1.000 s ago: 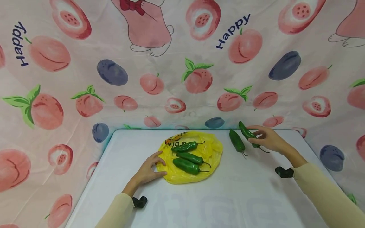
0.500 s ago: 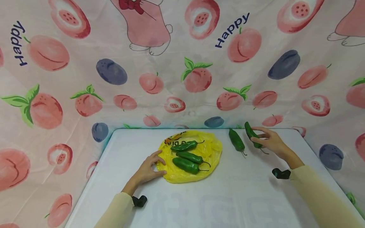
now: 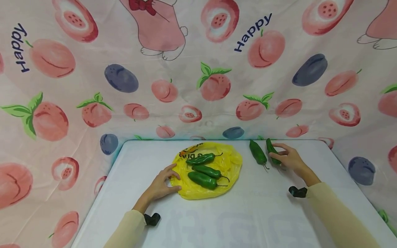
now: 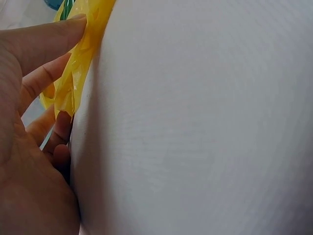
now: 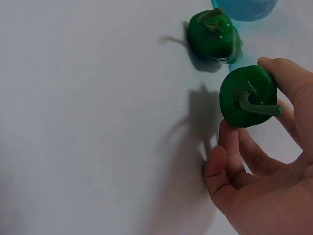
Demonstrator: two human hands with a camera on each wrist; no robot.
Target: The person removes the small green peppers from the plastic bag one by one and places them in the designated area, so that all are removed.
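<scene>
Green peppers [image 3: 206,171] on yellow bag [image 3: 233,162]

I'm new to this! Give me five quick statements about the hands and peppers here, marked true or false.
1. The right hand holds a green pepper. True.
2. The left hand also holds a pepper. False: it touches the yellow bag.
3. Another pepper lies on the white table, apart from the bag. True.
4. The three peppers at the bag are red. False: they are green.
5. Exactly two peppers are in view. False: there are five.
</scene>
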